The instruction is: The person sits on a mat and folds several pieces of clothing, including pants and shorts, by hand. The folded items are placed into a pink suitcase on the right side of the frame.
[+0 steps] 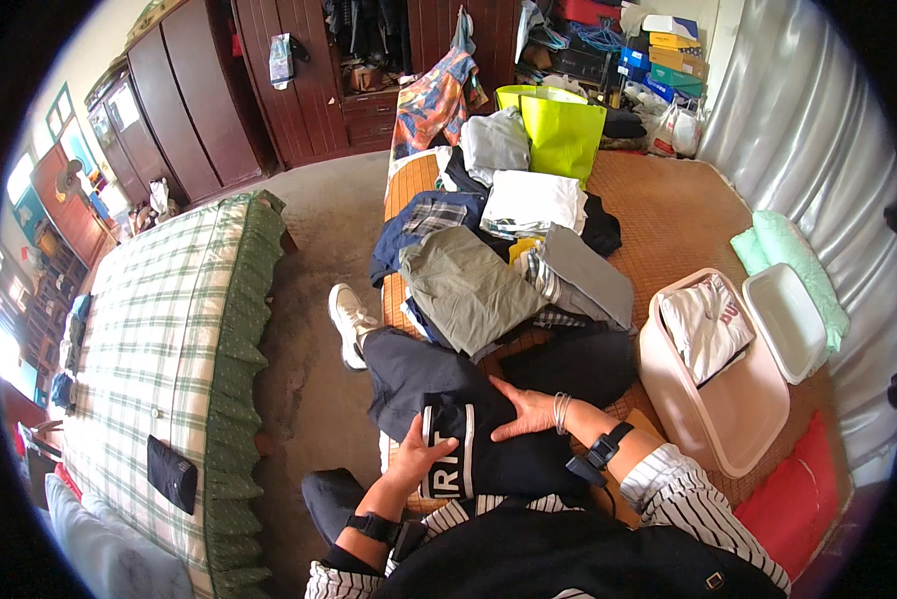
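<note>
A black garment (520, 468) with white stripes and large white lettering lies across my lap. My left hand (417, 454) grips its left edge, the thumb on top over the lettered band. With fingers spread, my right hand (527, 413) rests on the dark cloth and holds nothing. Just beyond my legs sits a heap of clothes, with an olive-grey garment (467, 281) at the front and a grey folded piece (591, 273) to its right. Further back are folded white clothes (535, 196) and a light grey folded garment (496, 142).
At right, a pink plastic tub (756, 442) holds a folded white shirt (707, 326), beside a smaller white basin (785, 322) and a mint-green pillow (797, 254). A lime-green bag (564, 135) stands at the back. Across the floor gap is a checked bed (164, 299) bearing a black folded item (172, 474).
</note>
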A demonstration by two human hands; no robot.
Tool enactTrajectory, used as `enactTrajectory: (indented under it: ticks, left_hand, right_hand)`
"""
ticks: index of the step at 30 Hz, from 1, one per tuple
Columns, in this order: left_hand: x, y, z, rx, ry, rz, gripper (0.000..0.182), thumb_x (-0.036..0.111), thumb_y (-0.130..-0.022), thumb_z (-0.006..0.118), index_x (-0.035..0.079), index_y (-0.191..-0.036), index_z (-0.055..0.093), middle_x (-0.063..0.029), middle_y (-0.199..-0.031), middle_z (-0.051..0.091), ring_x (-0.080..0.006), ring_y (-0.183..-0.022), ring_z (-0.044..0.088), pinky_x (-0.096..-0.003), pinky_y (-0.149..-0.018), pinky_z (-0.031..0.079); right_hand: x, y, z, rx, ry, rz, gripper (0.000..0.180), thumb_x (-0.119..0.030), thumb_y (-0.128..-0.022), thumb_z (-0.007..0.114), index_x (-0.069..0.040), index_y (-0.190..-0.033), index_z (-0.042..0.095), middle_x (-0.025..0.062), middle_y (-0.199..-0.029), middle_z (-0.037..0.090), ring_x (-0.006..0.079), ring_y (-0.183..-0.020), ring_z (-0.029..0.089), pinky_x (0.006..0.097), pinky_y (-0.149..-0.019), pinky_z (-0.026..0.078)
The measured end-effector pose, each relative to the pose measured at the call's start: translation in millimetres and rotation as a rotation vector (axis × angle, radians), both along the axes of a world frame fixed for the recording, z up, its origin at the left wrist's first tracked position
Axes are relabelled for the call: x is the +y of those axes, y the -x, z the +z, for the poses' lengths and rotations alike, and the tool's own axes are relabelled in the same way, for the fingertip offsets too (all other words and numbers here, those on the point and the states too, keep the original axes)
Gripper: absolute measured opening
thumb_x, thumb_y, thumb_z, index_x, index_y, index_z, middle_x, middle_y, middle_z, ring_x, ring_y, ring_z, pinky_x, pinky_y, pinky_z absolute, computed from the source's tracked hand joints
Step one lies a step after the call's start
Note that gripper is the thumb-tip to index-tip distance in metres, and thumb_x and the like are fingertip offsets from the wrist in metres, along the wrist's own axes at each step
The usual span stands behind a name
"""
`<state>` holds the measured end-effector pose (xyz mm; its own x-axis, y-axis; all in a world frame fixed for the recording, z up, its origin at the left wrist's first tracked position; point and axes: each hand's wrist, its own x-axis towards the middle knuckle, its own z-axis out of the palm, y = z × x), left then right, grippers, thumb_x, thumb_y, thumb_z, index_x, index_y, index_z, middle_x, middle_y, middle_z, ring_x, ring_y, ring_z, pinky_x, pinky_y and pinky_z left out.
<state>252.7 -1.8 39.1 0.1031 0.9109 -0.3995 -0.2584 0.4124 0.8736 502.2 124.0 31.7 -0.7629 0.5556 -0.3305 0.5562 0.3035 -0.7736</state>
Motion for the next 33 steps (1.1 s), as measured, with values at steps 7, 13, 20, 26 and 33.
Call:
enactTrajectory:
  ticks: [7, 13, 20, 26, 33]
  left_hand:
    - [32, -1, 2, 0.283, -0.167, 0.004, 0.063, 0.009, -0.086, 0.074, 0.003, -0.141, 0.045, -0.0052, -0.115, 0.066, -0.0121, -0.099, 0.061, -0.0268, -0.086, 0.051]
    - [60, -14, -10, 0.499, -0.320, -0.067, 0.056, 0.014, -0.094, 0.065, 0.007, -0.145, 0.043, -0.0094, -0.111, 0.066, -0.0137, -0.101, 0.060, -0.0266, -0.087, 0.048]
    - [54, 0, -8, 0.271, -0.081, -0.273, 0.042, 0.026, -0.096, 0.065, -0.002, -0.125, 0.054, -0.0052, -0.097, 0.065, -0.0105, -0.088, 0.060, -0.0254, -0.076, 0.049]
    - [48, -9, -11, 0.395, 0.113, -0.419, 0.031, 0.032, -0.090, 0.073, 0.002, -0.090, 0.065, 0.0021, -0.076, 0.059, -0.0059, -0.070, 0.049, -0.0245, -0.061, 0.041]
    - [62, -24, -9, 0.319, 0.135, -0.505, 0.024, 0.023, -0.097, 0.063, 0.001, -0.104, 0.065, -0.0001, -0.087, 0.067, -0.0074, -0.075, 0.058, -0.0255, -0.063, 0.049]
  right_hand:
    - [-10, -25, 17, 0.016, -0.135, 0.033, 0.088, -0.062, -0.071, 0.078, 0.004, -0.123, 0.054, 0.0250, -0.108, 0.068, 0.0373, -0.101, 0.067, 0.0408, -0.090, 0.053]
    - [-24, -46, 5, 0.067, 0.175, -0.039, 0.045, -0.041, -0.089, 0.071, 0.000, -0.105, 0.066, 0.0149, -0.097, 0.071, 0.0245, -0.085, 0.067, 0.0340, -0.079, 0.052]
    - [3, -86, 2, 0.134, 0.086, -0.136, 0.049, -0.047, -0.090, 0.067, -0.002, -0.109, 0.064, 0.0146, -0.084, 0.069, 0.0236, -0.076, 0.066, 0.0369, -0.074, 0.052]
    - [-20, -104, -2, 0.135, 0.089, -0.216, 0.052, -0.049, -0.092, 0.064, 0.003, -0.097, 0.064, 0.0138, -0.073, 0.063, 0.0221, -0.068, 0.060, 0.0369, -0.067, 0.050]
    - [-53, -129, 22, 0.095, 0.312, -0.346, 0.049, -0.046, -0.093, 0.065, 0.003, -0.103, 0.065, 0.0135, -0.093, 0.071, 0.0220, -0.085, 0.064, 0.0352, -0.079, 0.049]
